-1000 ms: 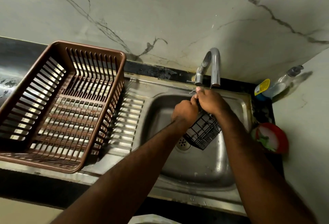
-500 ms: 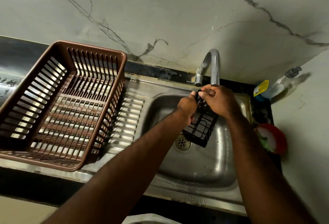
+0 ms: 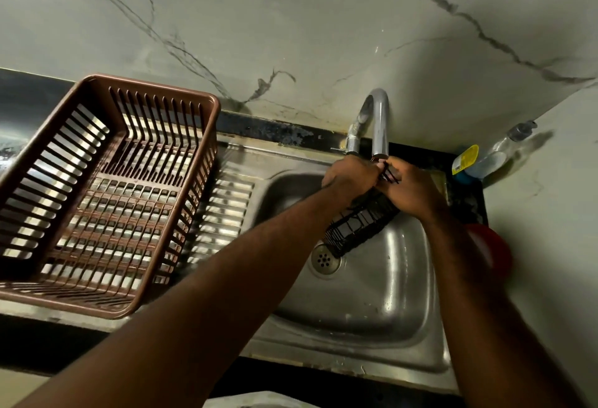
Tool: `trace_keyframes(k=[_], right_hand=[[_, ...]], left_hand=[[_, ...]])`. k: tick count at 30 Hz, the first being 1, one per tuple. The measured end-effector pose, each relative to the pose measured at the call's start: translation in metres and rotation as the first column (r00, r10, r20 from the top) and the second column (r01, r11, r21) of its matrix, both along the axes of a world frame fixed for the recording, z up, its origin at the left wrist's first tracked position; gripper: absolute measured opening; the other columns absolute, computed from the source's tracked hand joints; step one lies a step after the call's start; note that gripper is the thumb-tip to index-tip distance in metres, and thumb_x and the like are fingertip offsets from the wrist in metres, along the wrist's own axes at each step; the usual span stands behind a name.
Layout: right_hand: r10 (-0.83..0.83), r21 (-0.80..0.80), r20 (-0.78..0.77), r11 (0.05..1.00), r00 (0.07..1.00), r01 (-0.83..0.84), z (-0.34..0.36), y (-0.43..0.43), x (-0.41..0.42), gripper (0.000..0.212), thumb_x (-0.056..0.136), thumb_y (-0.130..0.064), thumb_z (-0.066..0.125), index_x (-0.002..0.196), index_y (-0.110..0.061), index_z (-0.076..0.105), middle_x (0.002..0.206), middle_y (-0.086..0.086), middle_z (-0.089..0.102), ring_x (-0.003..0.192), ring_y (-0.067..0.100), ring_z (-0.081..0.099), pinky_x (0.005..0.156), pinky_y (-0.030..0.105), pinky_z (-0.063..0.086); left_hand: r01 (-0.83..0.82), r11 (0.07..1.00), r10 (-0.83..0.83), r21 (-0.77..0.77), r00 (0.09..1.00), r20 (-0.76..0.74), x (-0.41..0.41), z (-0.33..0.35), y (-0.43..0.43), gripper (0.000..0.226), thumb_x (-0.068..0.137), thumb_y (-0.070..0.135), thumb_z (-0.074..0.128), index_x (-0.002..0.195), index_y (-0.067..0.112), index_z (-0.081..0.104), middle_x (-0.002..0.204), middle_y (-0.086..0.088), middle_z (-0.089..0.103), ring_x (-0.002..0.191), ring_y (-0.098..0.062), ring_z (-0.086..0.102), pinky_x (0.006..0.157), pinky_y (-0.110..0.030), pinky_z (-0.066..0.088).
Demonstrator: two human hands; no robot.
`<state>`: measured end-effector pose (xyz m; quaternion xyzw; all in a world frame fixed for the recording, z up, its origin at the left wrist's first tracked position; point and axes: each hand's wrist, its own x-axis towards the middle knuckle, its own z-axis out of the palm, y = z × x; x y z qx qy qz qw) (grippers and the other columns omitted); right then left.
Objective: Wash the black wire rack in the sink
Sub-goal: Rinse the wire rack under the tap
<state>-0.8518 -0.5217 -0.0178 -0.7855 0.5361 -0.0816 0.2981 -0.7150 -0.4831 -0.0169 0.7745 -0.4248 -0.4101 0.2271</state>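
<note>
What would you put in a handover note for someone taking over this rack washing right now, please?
Left grip: curled round the upper end of the black wire rack.
Right grip: holds the same end from the other side, just under the tap spout.
Rack: tilted, with its lower end over the sink near the drain.
Done: rack is under the spout; I cannot tell whether water runs.
Left: finish washing, then probably set it in the brown basket.

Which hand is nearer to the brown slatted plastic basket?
Left. The left hand is right of the brown slatted plastic basket; the right hand lies farther right.
</note>
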Motion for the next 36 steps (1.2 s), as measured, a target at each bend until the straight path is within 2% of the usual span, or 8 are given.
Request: trace_keyframes(k=[3, 6, 10, 15, 20, 26, 32, 36], right_hand=[[-0.077, 0.057, 0.001, 0.995, 0.997, 0.077, 0.004, 0.0, 0.004, 0.045, 0.082, -0.034, 0.076, 0.125, -0.025, 0.067, 0.114, 0.003, 0.072, 0.094, 0.018, 0.069, 0.081, 0.032, 0.056], [-0.132, 0.129, -0.072, 0.982, 0.989, 0.14, 0.008, -0.001, 0.002, 0.049, 0.077, -0.035, 0.08, 0.122, -0.02, 0.067, 0.094, 0.007, 0.074, 0.058, 0.014, 0.071, 0.054, 0.031, 0.059], [-0.243, 0.086, -0.069, 0.965, 0.968, 0.248, 0.015, -0.003, -0.001, 0.036, 0.073, -0.039, 0.078, 0.096, -0.016, 0.062, 0.09, 0.008, 0.073, 0.044, 0.01, 0.067, 0.038, 0.02, 0.047], [-0.377, 0.096, 0.019, 0.923, 0.926, 0.373, 0.026, 0.004, -0.007, 0.02, 0.081, -0.026, 0.071, 0.072, -0.01, 0.064, 0.062, 0.006, 0.068, 0.047, 0.016, 0.069, 0.049, 0.038, 0.061], [-0.426, 0.031, 0.021, 0.905, 0.905, 0.425, 0.026, 0.008, -0.008, 0.025, 0.086, -0.027, 0.07, 0.072, -0.007, 0.064, 0.056, 0.002, 0.061, 0.036, 0.003, 0.06, 0.031, 0.013, 0.035], [-0.494, -0.032, -0.026, 0.869, 0.869, 0.493, 0.025, 0.013, -0.007, 0.032, 0.083, -0.037, 0.067, 0.068, -0.008, 0.067, 0.053, 0.002, 0.064, 0.036, 0.008, 0.059, 0.041, 0.019, 0.046], [-0.49, -0.07, -0.065, 0.871, 0.869, 0.486, 0.032, 0.017, -0.005, 0.035, 0.079, -0.035, 0.07, 0.06, -0.007, 0.061, 0.052, 0.005, 0.056, 0.05, 0.022, 0.057, 0.047, 0.022, 0.033], [-0.497, 0.017, -0.03, 0.867, 0.867, 0.498, 0.034, 0.022, -0.004, 0.025, 0.079, -0.029, 0.072, 0.068, -0.011, 0.057, 0.061, 0.005, 0.066, 0.046, 0.018, 0.067, 0.051, 0.031, 0.058]], left_hand=[[0.082, 0.996, -0.074, -0.029, 0.972, 0.225, -0.004, 0.003, 0.0, 0.054, 0.104, 0.054, 0.039, 0.093, 0.008, 0.066, 0.081, -0.003, 0.059, 0.079, -0.02, 0.058, 0.064, -0.03, 0.043], [0.156, 0.987, -0.134, -0.044, 0.938, 0.32, -0.007, 0.0, -0.003, 0.052, 0.107, 0.048, 0.031, 0.081, 0.013, 0.06, 0.075, -0.004, 0.058, 0.076, -0.02, 0.06, 0.058, -0.03, 0.04], [0.116, 0.986, -0.08, -0.12, 0.959, 0.273, -0.006, 0.009, -0.008, 0.05, 0.105, 0.05, 0.04, 0.108, 0.009, 0.067, 0.089, -0.007, 0.061, 0.081, -0.024, 0.057, 0.075, -0.035, 0.052], [0.148, 0.981, -0.113, -0.125, 0.961, 0.252, 0.007, 0.009, -0.008, 0.037, 0.103, 0.044, 0.05, 0.112, 0.012, 0.066, 0.091, -0.003, 0.061, 0.089, -0.023, 0.066, 0.08, -0.039, 0.059], [0.129, 0.967, -0.121, -0.22, 0.992, 0.047, 0.014, -0.011, -0.001, 0.03, 0.105, 0.037, 0.048, 0.098, 0.013, 0.065, 0.089, -0.005, 0.065, 0.08, -0.021, 0.063, 0.073, -0.041, 0.058], [0.092, 0.987, -0.084, -0.131, 0.994, 0.065, -0.008, -0.012, 0.007, 0.043, 0.106, 0.034, 0.047, 0.143, 0.011, 0.042, 0.15, -0.022, 0.03, 0.128, -0.04, 0.045, 0.099, -0.047, 0.05], [-0.085, 0.991, 0.084, 0.102, 0.996, 0.006, -0.023, 0.001, 0.001, 0.054, 0.101, 0.031, 0.053, 0.147, 0.007, 0.038, 0.147, -0.023, 0.032, 0.119, -0.035, 0.053, 0.085, -0.036, 0.051], [0.062, 0.994, -0.074, 0.092, 0.988, 0.137, -0.007, -0.008, -0.007, 0.017, 0.1, 0.027, 0.057, 0.101, 0.011, 0.063, 0.106, -0.008, 0.063, 0.095, -0.022, 0.061, 0.076, -0.029, 0.054]])
